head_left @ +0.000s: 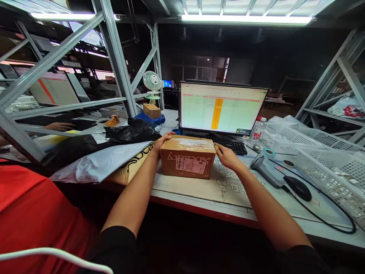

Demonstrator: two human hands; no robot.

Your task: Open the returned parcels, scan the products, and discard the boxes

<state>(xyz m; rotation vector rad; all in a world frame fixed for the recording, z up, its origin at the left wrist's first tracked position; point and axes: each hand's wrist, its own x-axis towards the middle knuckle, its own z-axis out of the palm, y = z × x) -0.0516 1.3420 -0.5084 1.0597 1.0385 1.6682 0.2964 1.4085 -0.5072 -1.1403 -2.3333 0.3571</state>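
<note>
A brown cardboard box (186,158) with a white label on its front and shiny clear tape along its top sits upright on the desk in front of me. My left hand (163,142) grips its left side, with the fingers over the top left corner. At the right end of the box, my right hand (226,155) is closed around a small yellow tool (216,147), possibly a cutter. The tool's tip meets the box's upper right edge, and most of it is hidden by my fingers.
Behind the box stand a monitor (222,110) and a black keyboard (230,144). A barcode scanner (266,171), a mouse (298,188) and white plastic baskets (327,163) lie to the right. Mailing bags (105,160) are piled at left, beside a metal frame (114,57). Another person's hand (59,126) shows beyond.
</note>
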